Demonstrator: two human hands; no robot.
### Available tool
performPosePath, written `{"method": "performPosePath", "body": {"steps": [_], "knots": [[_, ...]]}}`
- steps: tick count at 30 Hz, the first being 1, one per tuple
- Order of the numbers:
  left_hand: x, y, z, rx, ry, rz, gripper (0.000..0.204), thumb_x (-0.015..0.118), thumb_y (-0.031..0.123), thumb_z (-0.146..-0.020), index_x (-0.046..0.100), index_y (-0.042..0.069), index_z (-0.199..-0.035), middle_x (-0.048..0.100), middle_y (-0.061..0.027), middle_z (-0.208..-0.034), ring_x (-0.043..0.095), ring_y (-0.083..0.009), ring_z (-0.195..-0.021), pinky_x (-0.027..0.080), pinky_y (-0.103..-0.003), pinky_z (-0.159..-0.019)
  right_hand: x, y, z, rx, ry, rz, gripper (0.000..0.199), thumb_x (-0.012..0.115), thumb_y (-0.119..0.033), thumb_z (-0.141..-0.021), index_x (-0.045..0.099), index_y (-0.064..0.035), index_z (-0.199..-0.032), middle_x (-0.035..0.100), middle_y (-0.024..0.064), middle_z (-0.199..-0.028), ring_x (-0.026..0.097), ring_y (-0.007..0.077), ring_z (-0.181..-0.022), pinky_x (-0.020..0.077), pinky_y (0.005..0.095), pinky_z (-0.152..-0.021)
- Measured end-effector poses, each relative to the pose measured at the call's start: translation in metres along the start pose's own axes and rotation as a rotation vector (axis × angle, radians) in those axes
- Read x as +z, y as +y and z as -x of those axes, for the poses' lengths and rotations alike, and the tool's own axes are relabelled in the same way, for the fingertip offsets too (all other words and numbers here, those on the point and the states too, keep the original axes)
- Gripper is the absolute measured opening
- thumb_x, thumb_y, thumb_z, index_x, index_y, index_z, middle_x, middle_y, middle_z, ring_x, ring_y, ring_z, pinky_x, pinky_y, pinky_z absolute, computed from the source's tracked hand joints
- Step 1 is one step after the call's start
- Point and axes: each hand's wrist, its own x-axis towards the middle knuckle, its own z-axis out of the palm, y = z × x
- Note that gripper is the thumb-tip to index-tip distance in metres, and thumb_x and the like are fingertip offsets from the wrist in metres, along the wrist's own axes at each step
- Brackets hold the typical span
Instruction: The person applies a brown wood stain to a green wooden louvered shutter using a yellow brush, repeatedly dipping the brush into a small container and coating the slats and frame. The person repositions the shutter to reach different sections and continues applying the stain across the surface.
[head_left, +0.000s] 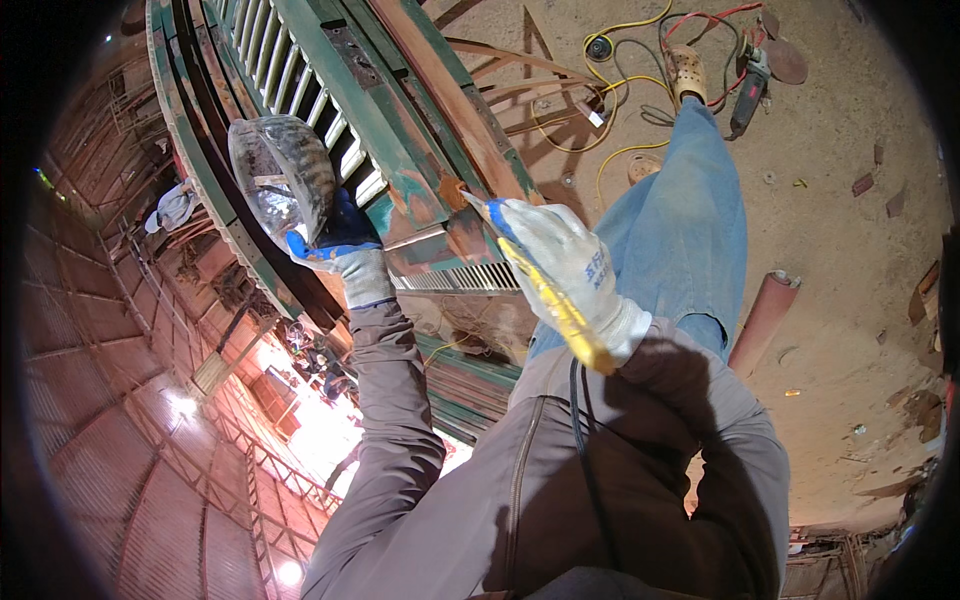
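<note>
While the person leans over the long green-painted metal frame (400,150) that runs from the upper left of the picture down toward its middle, both gloved hands are busy. The right hand (570,265), in a white knit glove, is clenched around a yellow-handled paintbrush (545,290); the brush's long axis runs from the lower right up to the upper left, and its tip touches a rust-orange patch (455,192) on the frame's slanted beam. The left hand (345,245), in a blue-and-white glove, grips a clear plastic container (283,172), smeared inside, held tilted just left of the beam, beside the frame's white slats (320,100).

The right hand is the nearer one to the patch, which lies up and to the left of it; the beam carries on along the same diagonal, so there is open run along its length in both directions. To the right the frame drops off to a dusty concrete floor (850,200), where yellow and red cables (640,60), a power tool (748,95) and a reddish pipe (765,320) lie well apart from the hands, beyond the person's blue-trousered leg (680,220).
</note>
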Motion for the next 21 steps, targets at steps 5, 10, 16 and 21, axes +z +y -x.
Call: {"method": "performPosePath", "body": {"steps": [5, 10, 16, 21], "knots": [[-0.006, -0.001, -0.004, -0.111, 0.069, 0.183, 0.080, 0.055, 0.054, -0.082, 0.052, 0.006, -0.146, 0.053, -0.0173, -0.147, 0.050, -0.0365, -0.134, 0.035, -0.049, -0.117, 0.010, -0.019, -0.002, -0.025, -0.110, 0.269, 0.054, 0.065, -0.017, -0.083, 0.059, -0.0117, -0.137, 0.062, 0.0010, -0.132, 0.060, 0.0205, -0.110, 0.0599, 0.0296, -0.077], [-0.002, 0.003, -0.003, -0.173, 0.047, 0.262, 0.083, 0.057, 0.054, -0.080, 0.052, 0.005, -0.147, 0.053, -0.0171, -0.147, 0.050, -0.0366, -0.134, 0.033, -0.049, -0.117, 0.001, -0.039, -0.002, -0.102, -0.127, 0.245, 0.049, 0.064, -0.015, -0.083, 0.062, -0.0107, -0.132, 0.063, 0.0015, -0.123, 0.061, 0.0190, -0.109, 0.0576, 0.0295, -0.070], [0.000, 0.006, 0.002, -0.153, 0.051, 0.264, 0.083, 0.056, 0.054, -0.080, 0.052, 0.005, -0.146, 0.055, -0.0175, -0.145, 0.050, -0.0366, -0.134, 0.033, -0.049, -0.117, -0.012, -0.019, 0.010, -0.056, -0.055, 0.016, 0.046, 0.068, -0.012, -0.084, 0.064, -0.0060, -0.129, 0.066, 0.0069, -0.126, 0.064, 0.0246, -0.106, 0.0562, 0.0352, -0.087], [0.005, 0.005, 0.004, -0.090, 0.081, 0.109, 0.083, 0.057, 0.054, -0.081, 0.052, 0.004, -0.146, 0.055, -0.0180, -0.145, 0.050, -0.0367, -0.134, 0.035, -0.049, -0.117, -0.018, -0.009, -0.003, 0.235, 0.066, -0.348, 0.043, 0.069, -0.005, -0.087, 0.065, -0.0031, -0.130, 0.069, 0.0131, -0.123, 0.066, 0.0302, -0.103, 0.0532, 0.0386, -0.092]]}}
